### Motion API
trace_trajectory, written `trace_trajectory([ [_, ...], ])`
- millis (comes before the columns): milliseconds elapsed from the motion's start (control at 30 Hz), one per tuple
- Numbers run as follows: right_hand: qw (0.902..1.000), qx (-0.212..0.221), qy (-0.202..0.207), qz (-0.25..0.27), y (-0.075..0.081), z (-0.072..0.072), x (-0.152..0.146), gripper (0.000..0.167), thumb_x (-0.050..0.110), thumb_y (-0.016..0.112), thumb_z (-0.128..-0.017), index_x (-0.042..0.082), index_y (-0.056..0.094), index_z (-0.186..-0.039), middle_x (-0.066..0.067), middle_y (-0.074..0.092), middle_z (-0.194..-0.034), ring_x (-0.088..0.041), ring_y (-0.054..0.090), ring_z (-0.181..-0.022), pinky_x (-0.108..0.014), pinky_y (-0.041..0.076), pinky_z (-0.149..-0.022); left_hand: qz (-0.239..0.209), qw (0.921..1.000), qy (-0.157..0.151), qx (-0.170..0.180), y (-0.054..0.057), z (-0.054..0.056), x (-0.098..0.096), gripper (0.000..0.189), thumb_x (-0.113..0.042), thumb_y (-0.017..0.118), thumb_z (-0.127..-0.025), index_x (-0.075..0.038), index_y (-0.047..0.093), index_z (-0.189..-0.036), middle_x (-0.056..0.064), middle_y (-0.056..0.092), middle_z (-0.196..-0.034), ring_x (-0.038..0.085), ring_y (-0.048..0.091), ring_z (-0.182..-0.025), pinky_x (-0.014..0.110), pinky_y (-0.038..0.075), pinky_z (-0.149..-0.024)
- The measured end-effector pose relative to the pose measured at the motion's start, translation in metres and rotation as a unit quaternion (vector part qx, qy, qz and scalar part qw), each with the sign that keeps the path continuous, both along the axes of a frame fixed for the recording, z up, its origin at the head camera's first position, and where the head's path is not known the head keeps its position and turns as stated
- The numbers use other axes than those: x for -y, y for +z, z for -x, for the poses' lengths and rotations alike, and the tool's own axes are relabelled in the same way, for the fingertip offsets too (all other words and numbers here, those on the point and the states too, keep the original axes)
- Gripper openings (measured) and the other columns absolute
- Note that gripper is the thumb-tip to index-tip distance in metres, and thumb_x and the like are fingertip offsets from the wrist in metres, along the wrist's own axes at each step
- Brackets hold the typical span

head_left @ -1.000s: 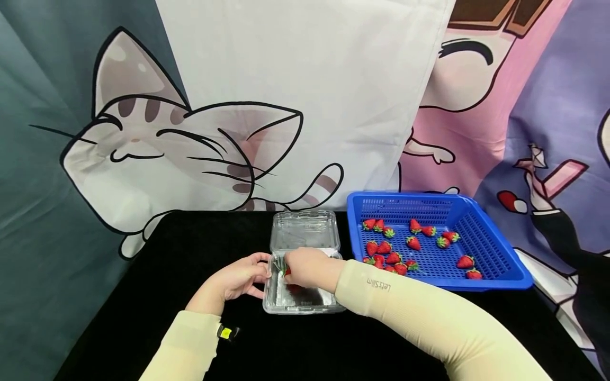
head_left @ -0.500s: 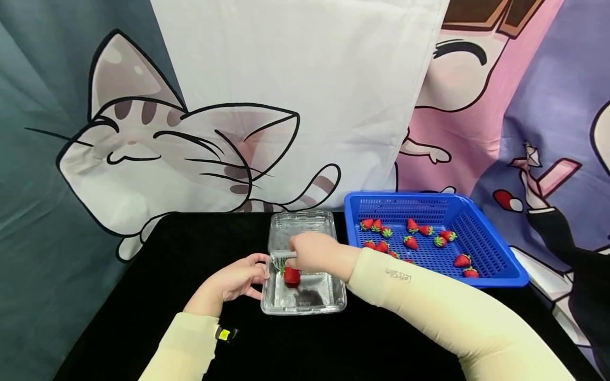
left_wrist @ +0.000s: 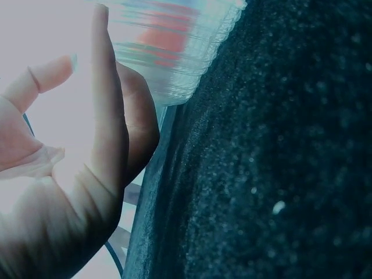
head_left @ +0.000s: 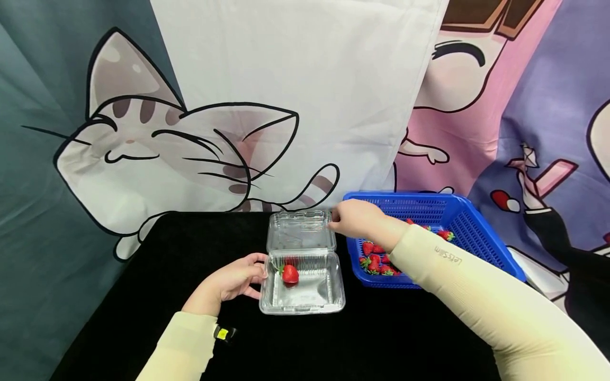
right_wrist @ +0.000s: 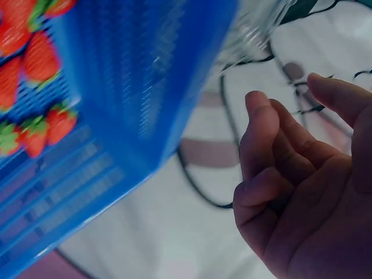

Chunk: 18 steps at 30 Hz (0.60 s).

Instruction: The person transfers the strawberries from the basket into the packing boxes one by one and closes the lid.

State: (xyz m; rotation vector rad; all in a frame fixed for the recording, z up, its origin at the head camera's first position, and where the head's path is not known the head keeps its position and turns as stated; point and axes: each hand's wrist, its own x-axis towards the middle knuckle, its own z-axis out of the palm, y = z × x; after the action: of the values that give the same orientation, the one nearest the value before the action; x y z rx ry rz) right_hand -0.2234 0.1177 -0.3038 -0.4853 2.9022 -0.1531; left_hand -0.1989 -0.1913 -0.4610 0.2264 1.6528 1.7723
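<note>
A clear plastic clamshell box stands with its lid folded back. One red strawberry with green leaves lies inside, toward the left wall. My left hand rests at the box's left side with fingertips touching it. In the left wrist view, one finger runs straight up against the ribbed wall. My right hand, empty with loosely bent fingers, hovers between the lid and the blue basket. The right wrist view shows nothing between its fingers.
Several strawberries lie in the perforated blue basket, partly hidden by my right arm. Black cloth covers the table. A cartoon-printed curtain hangs right behind the box and basket.
My right hand has let go of the strawberry inside the box and moved up and right toward the basket. My left hand has stayed at the box's left side.
</note>
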Motion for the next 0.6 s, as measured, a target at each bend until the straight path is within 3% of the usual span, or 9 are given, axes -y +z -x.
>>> trace_trajectory([
  [333, 0.9974, -0.001, -0.066, -0.027, -0.020, 0.035, -0.057, 0.029, 0.033, 0.066, -0.091, 0.015, 0.060, -0.069, -0.002, 0.059, -0.070, -0.021, 0.056, -0.066, -0.041, 0.046, -0.062, 0.000, 1.0000, 0.000, 0.006, 0.004, 0.000, 0.000, 0.059, -0.005, 0.054, -0.085, 0.000, 0.029, -0.137, 0.016, 0.055, -0.117, 0.028, 0.063, -0.100, 0.049, 0.057, -0.077],
  [433, 0.9962, 0.005, -0.081, -0.032, -0.030, 0.043, -0.067, 0.024, 0.031, 0.066, -0.090, 0.013, 0.063, -0.076, -0.004, 0.063, -0.077, -0.024, 0.057, -0.072, -0.046, 0.049, -0.066, 0.001, 1.0000, 0.000, 0.005, 0.005, 0.000, 0.000, 0.060, -0.005, 0.055, -0.084, 0.000, 0.029, -0.137, 0.016, 0.056, -0.116, 0.027, 0.064, -0.099, 0.048, 0.058, -0.076],
  [600, 0.9952, 0.019, -0.091, -0.031, -0.049, 0.052, -0.078, 0.025, 0.030, 0.067, -0.092, 0.007, 0.069, -0.102, -0.012, 0.069, -0.098, -0.028, 0.062, -0.084, -0.052, 0.051, -0.075, 0.001, 1.0000, 0.001, 0.009, 0.003, -0.001, -0.001, 0.058, -0.005, 0.055, -0.085, -0.001, 0.030, -0.137, 0.015, 0.059, -0.112, 0.027, 0.064, -0.099, 0.048, 0.058, -0.076],
])
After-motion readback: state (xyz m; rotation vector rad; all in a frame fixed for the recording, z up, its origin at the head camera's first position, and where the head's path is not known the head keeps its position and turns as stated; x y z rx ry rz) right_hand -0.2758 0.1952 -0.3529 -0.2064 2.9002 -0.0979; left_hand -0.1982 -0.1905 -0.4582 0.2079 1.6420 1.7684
